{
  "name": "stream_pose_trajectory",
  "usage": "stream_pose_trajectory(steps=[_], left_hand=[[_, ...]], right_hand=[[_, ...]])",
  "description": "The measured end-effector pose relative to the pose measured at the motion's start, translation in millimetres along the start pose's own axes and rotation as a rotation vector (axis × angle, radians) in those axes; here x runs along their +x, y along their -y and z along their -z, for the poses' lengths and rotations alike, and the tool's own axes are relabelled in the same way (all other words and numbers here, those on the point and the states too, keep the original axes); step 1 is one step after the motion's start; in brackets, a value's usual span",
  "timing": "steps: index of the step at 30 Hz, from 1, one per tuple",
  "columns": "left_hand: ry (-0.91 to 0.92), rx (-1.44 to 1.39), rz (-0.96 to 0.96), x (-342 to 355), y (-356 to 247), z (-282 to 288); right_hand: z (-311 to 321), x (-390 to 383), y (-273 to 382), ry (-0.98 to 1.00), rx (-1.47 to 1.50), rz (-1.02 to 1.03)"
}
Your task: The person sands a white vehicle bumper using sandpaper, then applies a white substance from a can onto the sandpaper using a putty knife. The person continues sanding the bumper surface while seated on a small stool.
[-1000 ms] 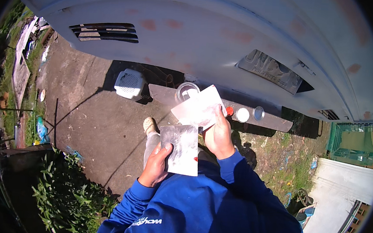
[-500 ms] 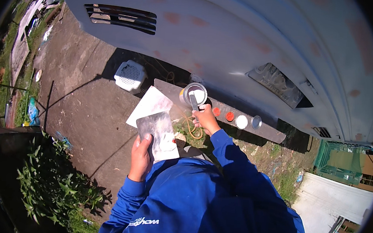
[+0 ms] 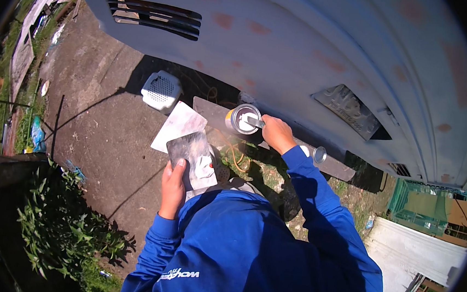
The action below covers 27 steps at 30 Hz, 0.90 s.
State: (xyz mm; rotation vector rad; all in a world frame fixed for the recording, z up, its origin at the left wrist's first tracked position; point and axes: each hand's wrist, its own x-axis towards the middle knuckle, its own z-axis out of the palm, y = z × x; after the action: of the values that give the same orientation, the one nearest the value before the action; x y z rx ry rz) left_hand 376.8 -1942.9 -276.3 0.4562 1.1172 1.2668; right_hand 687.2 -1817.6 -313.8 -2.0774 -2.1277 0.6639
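Observation:
My left hand [image 3: 173, 189] grips a grey, smeared mixing plate [image 3: 183, 148] by its near left edge, thumb on top. On the plate lies a lump of white paste [image 3: 203, 168] with a small red dab [image 3: 211, 165] on it. A white, stained sheet [image 3: 175, 128] shows past the plate's far edge; what supports it is hidden. My right hand [image 3: 278, 133] is closed round a putty knife [image 3: 255, 122], its blade pointing left into the mouth of an open metal can [image 3: 234, 117]. White paste [image 3: 245, 118] shows at the blade's end.
The can stands on a long plank [image 3: 206, 109] beneath a grey vehicle panel [image 3: 284, 56] with reddish patches. A round lid [image 3: 319, 154] lies on the plank beyond my right wrist. A white perforated stool [image 3: 161, 90] stands left of the plank. Leafy plants [image 3: 68, 226] grow at lower left.
My right hand has moved right and up, turning the putty knife from upright to nearly sideways at the can. The plate has shifted slightly left, and a white lump now shows plainly on it.

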Motion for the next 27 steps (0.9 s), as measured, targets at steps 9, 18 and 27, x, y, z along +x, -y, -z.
stream_pose_trajectory(steps=[9, 18, 27], left_hand=[[0.036, 0.044, 0.031, 57, 24, -12], [0.086, 0.233, -0.097, 122, 83, -44], [0.171, 0.338, -0.123, 146, 112, -51]], right_hand=[[-31, -16, -43, 0.165, 0.646, -0.211], [46, -59, -48, 0.108, 0.76, -0.287], [136, -84, -8, 0.077, 0.733, -0.257]])
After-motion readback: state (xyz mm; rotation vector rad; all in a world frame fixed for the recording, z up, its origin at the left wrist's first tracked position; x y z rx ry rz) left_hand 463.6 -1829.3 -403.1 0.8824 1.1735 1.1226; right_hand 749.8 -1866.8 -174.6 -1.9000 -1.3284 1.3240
